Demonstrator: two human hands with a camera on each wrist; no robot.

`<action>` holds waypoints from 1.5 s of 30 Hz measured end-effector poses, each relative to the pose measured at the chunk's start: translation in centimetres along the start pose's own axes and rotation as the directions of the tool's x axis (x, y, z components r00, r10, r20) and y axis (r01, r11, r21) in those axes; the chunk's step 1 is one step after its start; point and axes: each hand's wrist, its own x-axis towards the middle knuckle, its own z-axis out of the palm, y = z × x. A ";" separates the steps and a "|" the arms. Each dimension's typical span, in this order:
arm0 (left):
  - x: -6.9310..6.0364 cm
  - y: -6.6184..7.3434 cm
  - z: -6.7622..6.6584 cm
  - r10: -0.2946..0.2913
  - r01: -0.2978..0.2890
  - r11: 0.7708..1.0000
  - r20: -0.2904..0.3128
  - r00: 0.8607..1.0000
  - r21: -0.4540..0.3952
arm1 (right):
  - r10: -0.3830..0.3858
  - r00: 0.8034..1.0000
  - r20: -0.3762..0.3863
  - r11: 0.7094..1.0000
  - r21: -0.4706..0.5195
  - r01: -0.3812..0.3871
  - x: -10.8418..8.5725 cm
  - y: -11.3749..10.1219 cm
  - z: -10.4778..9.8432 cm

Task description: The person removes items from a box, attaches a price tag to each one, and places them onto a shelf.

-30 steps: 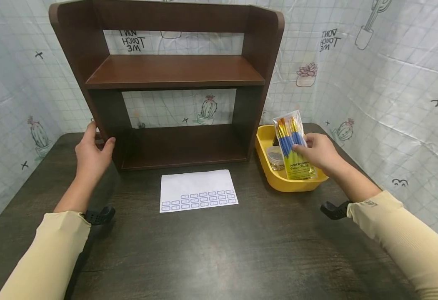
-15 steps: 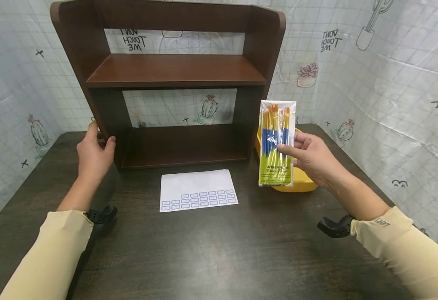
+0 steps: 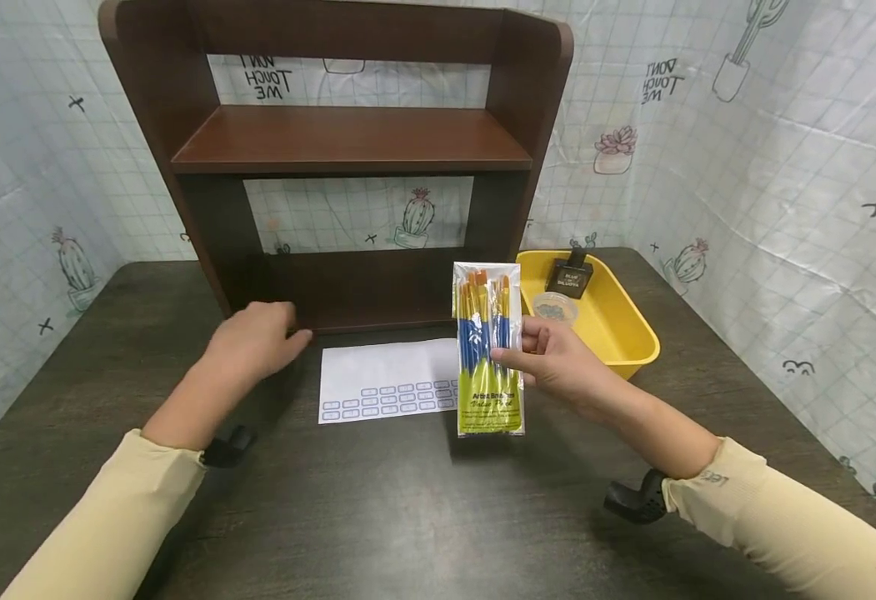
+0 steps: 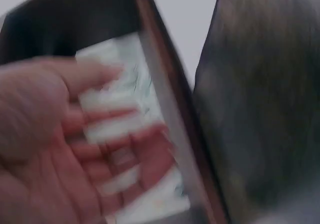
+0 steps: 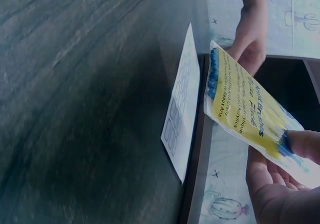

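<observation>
Your right hand (image 3: 550,357) pinches the brush pack (image 3: 485,342) by its right edge, thumb across the front and the other fingertips hidden behind it. The pack hangs just left of that hand, above the counter (image 3: 407,517). Its long axis stands close to upright in the head view, bristle tips up, blue handles running down into the yellow-green label (image 3: 490,408) below your thumb. You can read "Artist Brushes" there, partly lost to glare; in the right wrist view, finer lines include "Acrylics" and "Beaux Arts".

The pack covers the right end of the paper sheet (image 3: 377,371), left of your right hand; the marks inside its printed boxes are too small to read. Your left hand (image 3: 257,337) is empty, fingers loosely bent, near the lower front of the dark shelf unit (image 3: 351,137); with the left wrist view blurred, you cannot tell whether it touches the wood.

Beyond your right hand sits the yellow tub (image 3: 621,325), with a dark bottle (image 3: 568,279) lettered "BLUE" and a round clear container (image 3: 555,308), its contents hard to make out
</observation>
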 end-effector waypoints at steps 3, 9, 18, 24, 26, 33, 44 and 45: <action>0.6 2.3 1.6 0.206 -0.202 0.978 0.107 0.973 -0.044 | 0.003 1.000 0.012 1.000 -0.003 -0.003 0.2 0.3 0.6; 1.6 3.4 4.2 0.255 -0.260 0.965 0.260 0.931 -0.014 | 0.033 0.999 0.020 0.999 -0.015 -0.033 0.3 0.6 1.4; 2.7 2.6 4.3 0.243 -0.219 0.969 0.267 0.933 -0.116 | 0.032 0.998 0.047 0.999 -0.012 -0.032 0.2 0.9 2.4; 3.1 1.8 4.4 0.239 -0.172 0.956 0.296 0.925 -0.236 | 0.021 0.998 0.060 1.000 -0.006 -0.020 0.1 1.1 3.0; 3.0 1.6 4.1 0.263 -0.187 0.941 0.259 0.929 -0.281 | 0.013 0.997 0.071 1.000 -0.004 -0.013 0.3 1.1 3.2; 1.9 0.4 0.4 0.239 -0.202 0.870 0.026 0.971 -0.451 | 0.039 0.989 0.141 0.999 -0.014 -0.037 1.7 1.4 4.2; 0.9 1.3 -1.6 0.052 -0.194 0.718 -0.227 0.972 -0.669 | 0.044 0.990 0.135 0.978 -0.206 -0.015 4.4 3.0 5.5; 0.8 1.4 -1.6 0.040 -0.190 0.694 -0.227 0.973 -0.695 | 0.035 0.992 0.125 0.966 -0.257 -0.002 4.5 3.0 5.6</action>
